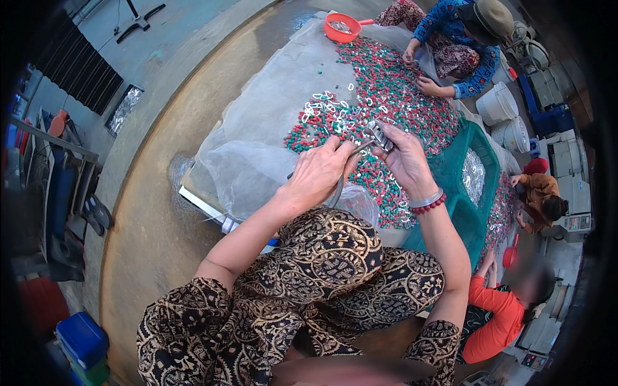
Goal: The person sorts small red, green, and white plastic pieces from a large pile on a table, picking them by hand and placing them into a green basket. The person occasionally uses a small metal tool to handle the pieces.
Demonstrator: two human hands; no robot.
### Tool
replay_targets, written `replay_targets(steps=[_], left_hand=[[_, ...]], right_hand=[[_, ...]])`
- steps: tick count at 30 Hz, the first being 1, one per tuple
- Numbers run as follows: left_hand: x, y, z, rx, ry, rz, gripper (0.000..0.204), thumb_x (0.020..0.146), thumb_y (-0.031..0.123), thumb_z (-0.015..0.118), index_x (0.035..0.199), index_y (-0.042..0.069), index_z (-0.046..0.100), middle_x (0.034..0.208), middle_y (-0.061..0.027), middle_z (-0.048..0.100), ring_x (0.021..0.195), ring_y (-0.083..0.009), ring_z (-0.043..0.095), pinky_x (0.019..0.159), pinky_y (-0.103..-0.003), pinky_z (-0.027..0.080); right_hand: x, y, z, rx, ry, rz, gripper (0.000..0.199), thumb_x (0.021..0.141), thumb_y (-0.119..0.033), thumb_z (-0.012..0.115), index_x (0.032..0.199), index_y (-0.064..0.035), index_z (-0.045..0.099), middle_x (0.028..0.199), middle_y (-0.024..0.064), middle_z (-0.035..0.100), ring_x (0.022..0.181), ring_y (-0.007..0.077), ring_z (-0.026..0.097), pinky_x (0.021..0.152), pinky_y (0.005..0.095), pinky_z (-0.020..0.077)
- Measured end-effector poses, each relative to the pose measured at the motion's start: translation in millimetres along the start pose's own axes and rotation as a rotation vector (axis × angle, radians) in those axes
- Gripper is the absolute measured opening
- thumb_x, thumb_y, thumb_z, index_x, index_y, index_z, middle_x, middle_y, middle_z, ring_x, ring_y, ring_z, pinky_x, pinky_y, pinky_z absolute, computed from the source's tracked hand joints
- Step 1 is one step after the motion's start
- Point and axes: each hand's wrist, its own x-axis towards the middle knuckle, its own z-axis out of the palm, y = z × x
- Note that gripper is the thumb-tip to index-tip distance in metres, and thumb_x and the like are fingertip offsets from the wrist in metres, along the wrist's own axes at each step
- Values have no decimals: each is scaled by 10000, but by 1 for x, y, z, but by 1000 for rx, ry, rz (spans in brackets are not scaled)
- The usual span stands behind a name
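Observation:
My left hand (320, 170) is closed around a thin dark rod-like tool, whose tip reaches toward my right hand. Pinched in the fingers of my right hand (410, 162) is a small silver metal piece (380, 136) with slots or ridges; its exact kind is not clear. The two hands are close together, above a spread of small red and green pellets (386, 83). Mixed among the pellets lie several pale, shiny loop-shaped links (327, 106). A grey curved strip hangs below my left hand, partly hidden.
Pale mesh sheeting (257, 106) lies under the pellets. A green plastic basket (492, 168) with a clear bag of shiny parts stands at right. An orange colander (341, 27) sits at the far edge. Co-workers sit at the far right and right, near white buckets (497, 103).

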Motion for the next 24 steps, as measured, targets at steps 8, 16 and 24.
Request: replay_targets(steps=[8, 16, 24], left_hand=[[0, -3, -2, 39, -42, -51, 181, 905, 223, 552, 1008, 74, 555, 824, -145, 525, 730, -355, 578, 615, -454, 459], [1, -16, -4, -552, -165, -208, 249, 935, 276, 516, 975, 46, 602, 756, -158, 598, 647, -303, 581, 585, -381, 434], [6, -18, 23, -310, 49, -59, 205, 912, 214, 552, 930, 13, 585, 760, -148, 569, 670, -307, 573, 598, -395, 436]], right_hand=[[-1, 1, 15, -165, -128, -78, 305, 952, -125, 498, 1179, 73, 544, 1017, 119, 629, 854, 175, 631, 715, 323, 561], [-9, 0, 27, -161, -219, -102, 374, 961, -147, 489, 1265, 71, 479, 1072, 147, 618, 976, 243, 624, 804, 320, 537], [5, 13, 9, 163, -155, -20, 380, 971, -174, 459, 1266, 63, 426, 1132, 207, 581, 1046, 301, 600, 792, 278, 571]])
